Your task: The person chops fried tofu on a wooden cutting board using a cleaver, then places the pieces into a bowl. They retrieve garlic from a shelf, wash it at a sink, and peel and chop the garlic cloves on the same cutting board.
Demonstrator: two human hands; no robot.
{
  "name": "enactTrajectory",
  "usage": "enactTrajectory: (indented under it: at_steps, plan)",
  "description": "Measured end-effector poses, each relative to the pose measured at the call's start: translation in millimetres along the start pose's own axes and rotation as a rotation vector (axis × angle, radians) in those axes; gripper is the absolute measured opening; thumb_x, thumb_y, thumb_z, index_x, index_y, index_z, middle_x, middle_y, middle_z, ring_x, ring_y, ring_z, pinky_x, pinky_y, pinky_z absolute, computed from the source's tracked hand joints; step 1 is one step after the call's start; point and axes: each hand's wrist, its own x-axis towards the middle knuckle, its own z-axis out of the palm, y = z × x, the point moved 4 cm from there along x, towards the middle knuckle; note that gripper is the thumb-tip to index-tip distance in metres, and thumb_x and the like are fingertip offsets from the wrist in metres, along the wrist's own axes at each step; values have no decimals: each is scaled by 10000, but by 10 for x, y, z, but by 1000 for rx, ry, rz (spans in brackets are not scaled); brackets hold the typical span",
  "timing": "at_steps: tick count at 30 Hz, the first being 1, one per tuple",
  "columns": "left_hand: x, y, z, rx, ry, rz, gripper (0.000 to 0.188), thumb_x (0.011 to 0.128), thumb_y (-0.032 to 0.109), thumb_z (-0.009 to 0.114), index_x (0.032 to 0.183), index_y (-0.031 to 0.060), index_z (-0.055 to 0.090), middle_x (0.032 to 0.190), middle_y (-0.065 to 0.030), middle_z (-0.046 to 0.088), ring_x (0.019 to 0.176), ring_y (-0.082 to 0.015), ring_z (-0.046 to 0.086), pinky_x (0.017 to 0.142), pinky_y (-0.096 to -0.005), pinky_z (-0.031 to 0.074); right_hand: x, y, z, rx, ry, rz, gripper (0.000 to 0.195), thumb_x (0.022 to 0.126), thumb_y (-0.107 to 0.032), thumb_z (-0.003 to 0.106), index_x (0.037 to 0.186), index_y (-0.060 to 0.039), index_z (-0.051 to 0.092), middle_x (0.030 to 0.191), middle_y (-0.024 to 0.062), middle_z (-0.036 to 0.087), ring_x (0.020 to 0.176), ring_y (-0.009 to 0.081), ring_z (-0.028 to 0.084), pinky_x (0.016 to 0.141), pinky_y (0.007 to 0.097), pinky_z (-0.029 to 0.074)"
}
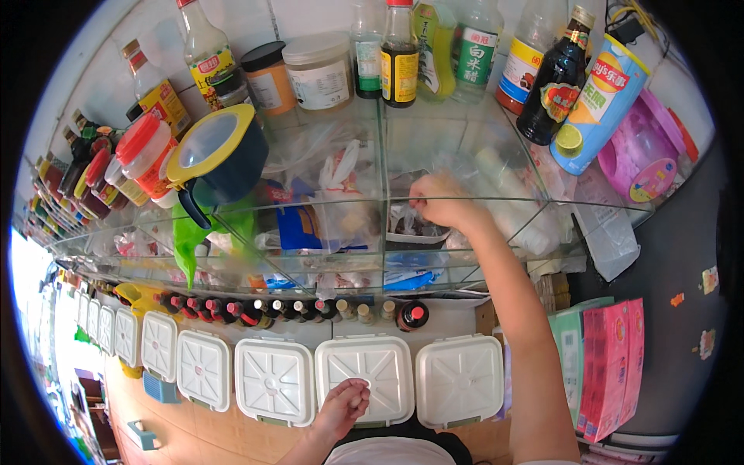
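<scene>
My right hand (440,200) reaches into a glass-walled shelf compartment, slightly blurred. Its fingers are closed on the gathered top of a clear plastic bag (410,221), which has dark contents and sits in a white-rimmed tray (415,238). My left hand (346,404) is held low in front of my body, its fingers curled in. Nothing can be seen in it. Beneath it in the view is the white ribbed lid (383,363) of a storage bin. Right of my right hand lies a bulky white plastic-wrapped bundle (517,203).
Sauce bottles (400,64), jars (319,75) and a chip canister (601,104) line the glass top. A dark blue pot (232,163) with a yellow-rimmed lid overhangs a glass edge. Capped bottles (279,311) stand behind the bins. Pink packs (610,366) are stacked at the right.
</scene>
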Motion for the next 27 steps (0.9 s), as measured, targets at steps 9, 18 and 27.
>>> enactTrajectory:
  at_steps: [9, 18, 27]
  plan:
    - [-78, -81, -13, -41, 75, 37, 110, 891, 69, 530, 982, 22, 569, 785, -68, 563, 593, -113, 439, 476, -210, 308, 0, 58, 49, 501, -128, 302, 174, 723, -2, 587, 876, -37, 662, 864, 161, 665, 867, 339, 627, 725, 396, 500]
    - [-74, -232, -96, -78, 107, 20, 89, 896, 82, 537, 957, 25, 568, 783, -71, 560, 593, -111, 446, 461, -200, 297, 102, 19, 391, -135, -205, -3, 171, 737, -21, 571, 888, -38, 650, 1006, 162, 649, 936, 373, 611, 795, 443, 492]
    - [-73, -319, -101, -82, 154, 11, 86, 893, 85, 545, 958, 30, 558, 781, -64, 558, 592, -116, 454, 456, -200, 302, 33, 176, 80, 831, -337, 240, 258, 835, -94, 616, 1077, -41, 545, 887, 105, 616, 715, 189, 626, 573, 299, 500]
